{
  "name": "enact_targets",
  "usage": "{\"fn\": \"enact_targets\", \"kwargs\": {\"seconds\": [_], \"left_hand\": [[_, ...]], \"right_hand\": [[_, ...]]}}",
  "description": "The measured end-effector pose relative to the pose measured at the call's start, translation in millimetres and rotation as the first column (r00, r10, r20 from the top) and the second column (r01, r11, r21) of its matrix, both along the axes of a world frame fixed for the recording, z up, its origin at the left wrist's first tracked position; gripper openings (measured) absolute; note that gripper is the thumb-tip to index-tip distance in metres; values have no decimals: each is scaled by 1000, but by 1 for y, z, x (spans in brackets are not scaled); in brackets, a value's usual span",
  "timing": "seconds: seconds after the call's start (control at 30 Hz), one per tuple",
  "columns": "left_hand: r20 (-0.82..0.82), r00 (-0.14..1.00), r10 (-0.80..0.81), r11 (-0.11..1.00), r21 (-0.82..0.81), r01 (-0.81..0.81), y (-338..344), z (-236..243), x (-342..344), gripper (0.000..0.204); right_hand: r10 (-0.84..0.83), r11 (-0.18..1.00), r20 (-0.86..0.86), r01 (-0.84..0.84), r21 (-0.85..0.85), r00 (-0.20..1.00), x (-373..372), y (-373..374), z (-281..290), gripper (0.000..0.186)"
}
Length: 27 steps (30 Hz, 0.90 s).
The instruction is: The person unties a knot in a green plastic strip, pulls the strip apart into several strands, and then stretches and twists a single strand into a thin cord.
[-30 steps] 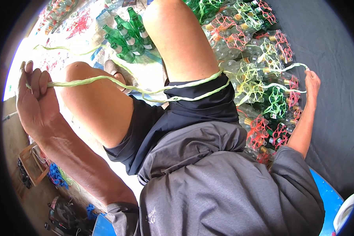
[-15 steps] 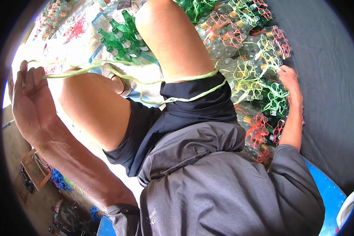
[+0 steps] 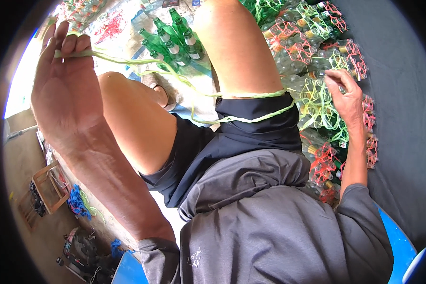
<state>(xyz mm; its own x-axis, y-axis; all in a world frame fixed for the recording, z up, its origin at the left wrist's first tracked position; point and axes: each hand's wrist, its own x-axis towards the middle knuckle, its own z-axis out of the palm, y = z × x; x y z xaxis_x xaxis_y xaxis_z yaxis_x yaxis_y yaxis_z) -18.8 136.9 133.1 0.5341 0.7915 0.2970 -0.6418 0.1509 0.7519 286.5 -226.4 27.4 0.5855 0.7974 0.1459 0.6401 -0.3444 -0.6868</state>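
Note:
Pale green twine (image 3: pixel 118 60) runs from my raised left hand (image 3: pixel 66 90), whose curled fingers grip it, across to loops lying over my right thigh. My right hand (image 3: pixel 346 102) is beside the tied rows of bottles (image 3: pixel 307 52) on the right, with fingers bent but apart and no twine visible between them. These bottles are laced together with red and pale green twine. A group of green glass bottles (image 3: pixel 173 47) stands on the floor beyond my knees.
A dark sheet (image 3: pixel 393 132) lies along the right. Red twine scraps (image 3: pixel 109 26) are on the floor at the upper left. A wooden frame (image 3: pixel 49 187), blue twine (image 3: pixel 78 201) and dark equipment (image 3: pixel 85 253) are at the lower left. Blue surfaces (image 3: pixel 393 236) flank me.
My left hand has risen higher with the twine in it. My right hand has moved leftward to the bottles, and the twine it gripped earlier no longer shows in its fingers.

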Motion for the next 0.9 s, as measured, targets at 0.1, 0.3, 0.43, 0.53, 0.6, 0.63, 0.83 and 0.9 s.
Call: {"fn": "enact_targets", "kwargs": {"seconds": [0.1, 0.3, 0.43, 0.53, 0.6, 0.63, 0.83, 0.9], "left_hand": [[37, 999, 8, 999, -41, -6, -12, 2, 12, 20], [91, 955, -283, 959, 63, 278, 1, 10, 10, 39], [26, 998, -55, 996, 76, 53, -15, 14, 22, 41], [-18, 999, 37, 994, 101, -34, -18, 21, 16, 42], [-42, 995, 87, 990, 118, -81, -21, 25, 15, 42], [-46, 995, 91, 989, 118, -85, -21, 23, 19, 43], [-105, 973, 206, 968, 167, -187, -22, 29, 28, 45], [-142, 948, 284, 948, 191, -256, -32, 31, 33, 46]], "right_hand": [[208, 972, 118, -219, 82, 971, -47, 44, 23, 24], [435, 872, 373, -486, 50, 819, -101, 109, 27, 42], [405, 909, 456, -403, -108, 792, -114, 118, 16, 35], [407, 908, 511, -397, -135, 757, -115, 120, 17, 12], [415, 903, 512, -409, -132, 752, -114, 120, 17, 13], [415, 903, 517, -407, -135, 749, -111, 117, 16, 13], [352, 925, 82, -360, 123, 932, -93, 110, 22, 8], [264, 960, -316, -218, 174, 911, -85, 107, 34, 11]]}}
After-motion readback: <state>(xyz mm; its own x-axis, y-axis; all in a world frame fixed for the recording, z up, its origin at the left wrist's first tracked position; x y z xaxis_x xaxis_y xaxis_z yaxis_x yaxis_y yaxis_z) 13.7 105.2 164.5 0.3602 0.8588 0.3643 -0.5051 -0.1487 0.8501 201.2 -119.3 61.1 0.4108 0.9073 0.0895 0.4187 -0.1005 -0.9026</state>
